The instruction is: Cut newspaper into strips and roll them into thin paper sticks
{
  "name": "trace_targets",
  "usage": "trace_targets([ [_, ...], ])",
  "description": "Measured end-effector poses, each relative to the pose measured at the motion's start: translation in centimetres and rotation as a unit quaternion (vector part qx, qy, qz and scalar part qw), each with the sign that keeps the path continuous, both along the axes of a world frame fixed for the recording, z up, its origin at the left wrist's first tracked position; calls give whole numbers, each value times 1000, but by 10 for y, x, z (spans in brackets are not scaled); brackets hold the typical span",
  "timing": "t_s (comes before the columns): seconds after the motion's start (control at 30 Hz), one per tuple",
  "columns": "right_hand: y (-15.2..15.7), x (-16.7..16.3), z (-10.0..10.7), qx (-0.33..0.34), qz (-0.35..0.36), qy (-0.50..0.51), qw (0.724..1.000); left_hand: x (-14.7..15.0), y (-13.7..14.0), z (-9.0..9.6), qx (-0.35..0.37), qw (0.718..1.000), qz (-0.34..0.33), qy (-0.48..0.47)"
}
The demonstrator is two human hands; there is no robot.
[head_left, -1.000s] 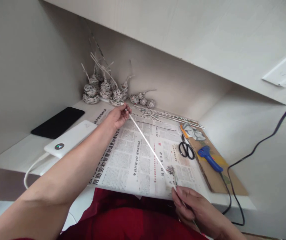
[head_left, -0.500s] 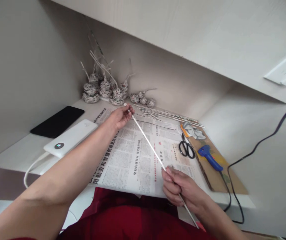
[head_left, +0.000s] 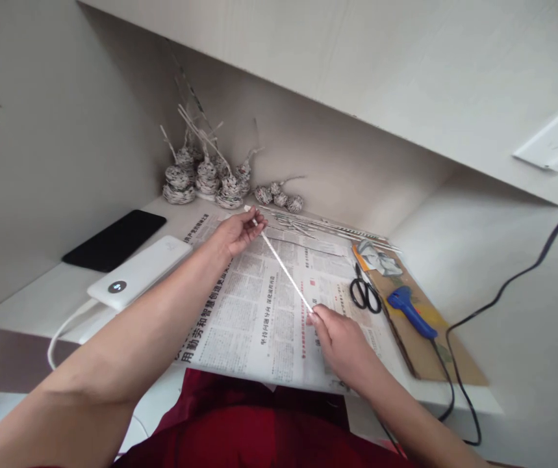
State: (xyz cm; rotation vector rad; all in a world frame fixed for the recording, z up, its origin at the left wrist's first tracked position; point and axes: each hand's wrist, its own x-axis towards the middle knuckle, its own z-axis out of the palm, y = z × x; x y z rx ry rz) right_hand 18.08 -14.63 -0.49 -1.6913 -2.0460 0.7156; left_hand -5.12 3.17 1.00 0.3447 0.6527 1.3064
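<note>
A thin white paper stick (head_left: 283,268) slants over the newspaper (head_left: 240,331), held between both hands. Its far end is pinched in the fingertips of my left hand (head_left: 244,233), with a short tip poking out beyond them. Lower right, my right hand (head_left: 340,338) closes on the near part, thumb and forefinger together on it. The back of that hand hides its other fingers. Several more thin paper sticks (head_left: 327,227) lie along the far edge of the newspaper, just past my left hand.
Woven paper gourds (head_left: 230,192) and small woven balls (head_left: 279,195) stand at the back. Left lie a black phone (head_left: 115,240) and a white power bank (head_left: 137,273). Right are black scissors (head_left: 365,292) and a blue glue gun (head_left: 411,311) on cardboard (head_left: 458,364); its black cord trails down.
My right hand has moved up and left along the paper stick and turned, its back now facing up. My left hand keeps its pinch at the far end.
</note>
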Motion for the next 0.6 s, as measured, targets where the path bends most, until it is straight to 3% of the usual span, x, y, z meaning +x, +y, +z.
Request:
trace_targets([
  [0.07,0,2,-5,-153,-9,155,976,0,0,1,-1,1000,-8,-3],
  [0.1,-1,3,-7,-242,-7,248,938,0,0,2,-3,1000,-12,-4],
  [0.17,-4,5,-11,-374,12,412,831,1,-1,3,-8,1000,-20,-9],
  [0.23,-10,5,-16,-426,41,514,743,2,-3,4,-10,999,-30,-17],
  [0.3,-15,2,-20,-438,51,550,709,2,-4,5,-9,999,-41,-21],
  [0.33,-17,1,-21,-436,44,544,716,3,-4,5,-8,999,-44,-21],
  [0.37,-18,-1,-20,-426,32,520,740,3,-5,4,-7,999,-44,-18],
  [0.43,-16,-5,-15,-365,10,413,834,4,-5,4,-6,999,-38,-10],
  [0.5,-8,-7,-7,-227,4,242,943,5,-5,2,-6,1000,-30,-2],
  [0.53,-3,-8,-3,-139,6,149,979,5,-5,2,-5,1000,-28,0],
  [0.6,8,-9,2,3,7,13,1000,6,-5,1,-3,1000,-23,2],
])
